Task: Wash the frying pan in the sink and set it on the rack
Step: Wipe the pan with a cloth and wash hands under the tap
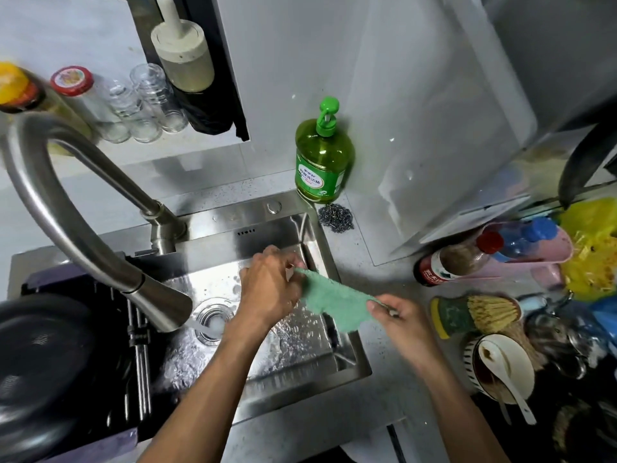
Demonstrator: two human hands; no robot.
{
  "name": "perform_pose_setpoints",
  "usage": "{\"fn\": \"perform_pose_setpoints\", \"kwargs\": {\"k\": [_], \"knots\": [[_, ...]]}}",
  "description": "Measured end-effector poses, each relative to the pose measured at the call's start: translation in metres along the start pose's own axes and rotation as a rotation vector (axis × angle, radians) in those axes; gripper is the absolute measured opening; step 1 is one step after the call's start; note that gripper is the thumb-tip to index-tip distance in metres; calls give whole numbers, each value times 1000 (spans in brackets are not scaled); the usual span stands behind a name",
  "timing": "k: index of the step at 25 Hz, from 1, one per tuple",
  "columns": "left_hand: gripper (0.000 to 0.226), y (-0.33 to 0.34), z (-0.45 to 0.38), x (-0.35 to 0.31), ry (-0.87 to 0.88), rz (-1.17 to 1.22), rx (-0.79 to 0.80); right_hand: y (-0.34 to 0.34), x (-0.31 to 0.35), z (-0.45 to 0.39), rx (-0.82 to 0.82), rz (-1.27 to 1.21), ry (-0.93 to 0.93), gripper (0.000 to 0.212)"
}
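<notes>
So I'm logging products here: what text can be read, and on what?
Green dish soap bottle: label with white Chinese characters, too blurred to quote.
Red-capped sauce bottle lying on the counter: red label with white characters, unreadable.
Jar with a patterned red lid: print blurred.
Nothing legible elsewhere.

A green pump bottle of dish soap (pixel 323 155) stands upright at the upper middle of the frame, with a steel wool scourer (pixel 335 217) lying just below it on the counter. In the upper left, clear glass jars (pixel 147 101) stand in a row beside a red-lidded jar (pixel 71 80) and a yellow-capped bottle (pixel 15 86). At the right edge, a red-capped sauce bottle (pixel 457 260) lies on its side near a pink tray (pixel 551 253). Lower right, a white spoon (pixel 504 375) rests in a striped bowl (pixel 500 367), just below a bristle brush (pixel 477 314).
</notes>
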State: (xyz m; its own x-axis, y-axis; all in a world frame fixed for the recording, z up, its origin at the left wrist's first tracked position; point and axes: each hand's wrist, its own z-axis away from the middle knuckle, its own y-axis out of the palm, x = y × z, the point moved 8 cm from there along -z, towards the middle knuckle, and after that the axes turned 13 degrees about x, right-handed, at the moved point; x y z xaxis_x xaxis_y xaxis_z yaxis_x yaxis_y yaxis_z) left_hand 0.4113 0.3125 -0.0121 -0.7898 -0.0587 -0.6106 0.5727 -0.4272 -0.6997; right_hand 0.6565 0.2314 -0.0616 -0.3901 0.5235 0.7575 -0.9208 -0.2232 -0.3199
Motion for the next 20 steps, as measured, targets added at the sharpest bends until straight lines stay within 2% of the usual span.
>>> {"fn": "perform_pose_setpoints", "kwargs": {"k": [2, 3, 4, 6, 7, 8, 10, 11, 14, 16, 18, 19, 20], "knots": [[15, 0, -15, -14, 48, 89, 36, -2, 3, -3, 24, -220, 23, 13], [16, 0, -31, -24, 63, 172, 44, -9, 5, -9, -37, -265, 40, 14], [21, 3, -50, -30, 56, 238, 48, -18, 3, -17, -133, -206, 71, 17], [46, 18, -88, -29, -26, 283, 50, -36, -3, -28, -365, 226, 168, 24], [55, 29, -95, -22, -62, 276, 43, -32, 3, -31, -423, 450, 132, 23], [53, 41, -93, -13, -69, 272, 27, -16, 7, -37, -392, 612, 13, 25], [33, 67, -62, 10, -87, 305, 17, 34, 12, -59, -148, 778, -199, 40], [26, 82, -38, 23, -106, 313, 47, 52, 12, -74, -26, 826, -223, 46], [21, 119, 27, 63, -174, 350, 172, 67, 1, -125, 205, 827, -19, 63], [20, 127, 61, 97, -261, 390, 171, 66, 10, -136, 282, 887, 76, 72], [20, 120, 91, 131, -329, 407, 128, 75, 50, -117, 200, 820, -76, 54], [21, 115, 101, 144, -357, 387, 130, 86, 74, -97, 179, 663, -180, 43], [21, 108, 110, 157, -385, 369, 123, 107, 102, -70, 246, 483, -288, 39]]}}
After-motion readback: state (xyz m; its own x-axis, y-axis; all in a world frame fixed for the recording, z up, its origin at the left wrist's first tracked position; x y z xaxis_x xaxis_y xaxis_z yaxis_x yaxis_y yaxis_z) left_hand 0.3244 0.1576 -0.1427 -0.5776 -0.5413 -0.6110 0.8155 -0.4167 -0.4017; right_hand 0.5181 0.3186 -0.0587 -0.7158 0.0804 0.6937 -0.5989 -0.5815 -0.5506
